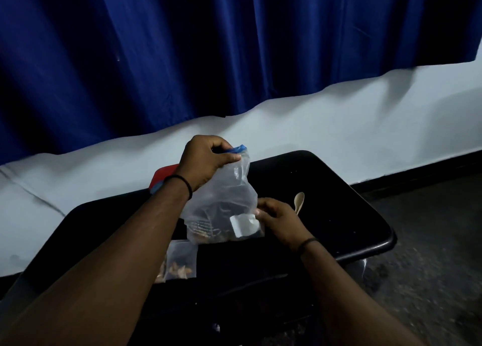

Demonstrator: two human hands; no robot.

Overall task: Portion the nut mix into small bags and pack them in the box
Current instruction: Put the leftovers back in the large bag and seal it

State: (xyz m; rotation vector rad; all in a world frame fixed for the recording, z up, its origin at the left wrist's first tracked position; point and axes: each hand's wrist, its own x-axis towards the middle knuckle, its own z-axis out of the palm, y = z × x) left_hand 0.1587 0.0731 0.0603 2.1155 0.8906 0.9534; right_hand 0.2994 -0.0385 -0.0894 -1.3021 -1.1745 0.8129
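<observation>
A large clear zip bag (227,199) with a blue seal strip hangs upright over the black table (339,215); a little nut mix lies at its bottom. My left hand (206,160) grips its top at the blue strip. My right hand (280,220) pinches the bag's lower right side near a white label. Two small filled bags (180,263) of nuts lie flat on the table below the large bag. A pale wooden spoon (299,202) rests on the table just beyond my right hand. A red box (163,174) shows partly behind my left wrist.
A blue curtain (208,45) hangs over a white wall (339,126) behind the table. The table's right edge drops to a dark speckled floor (430,241). A black baseboard runs along the wall at right.
</observation>
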